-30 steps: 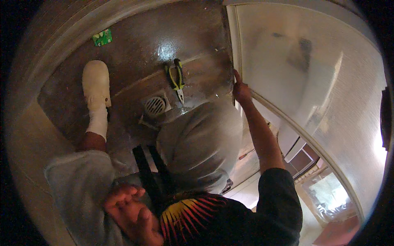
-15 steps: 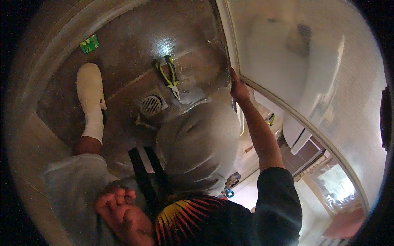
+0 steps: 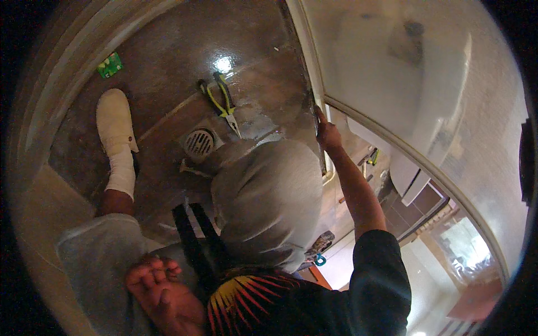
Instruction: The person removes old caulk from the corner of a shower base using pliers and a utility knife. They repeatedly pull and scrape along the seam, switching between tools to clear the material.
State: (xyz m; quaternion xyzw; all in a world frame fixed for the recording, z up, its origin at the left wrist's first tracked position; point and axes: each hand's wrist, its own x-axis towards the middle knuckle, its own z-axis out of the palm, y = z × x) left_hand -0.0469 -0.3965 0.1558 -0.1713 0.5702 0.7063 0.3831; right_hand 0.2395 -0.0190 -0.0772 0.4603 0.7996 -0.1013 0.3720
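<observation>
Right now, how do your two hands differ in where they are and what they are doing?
The right hand is stretched out at arm's length, fingers against the edge of the glass shower door; the left hand is drawn in close, resting on the grey shorts over the thigh. The right hand is raised and reaching; the left hand lies loosely curled. Both are bare and hold no tool.

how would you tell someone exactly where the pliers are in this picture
Start at the dark, wet shower floor and find the round metal drain grate near its middle. The pliers lie just up and right of it, beside a bright glare spot. Their yellow-and-black handles set them apart from the small green piece far left.
</observation>
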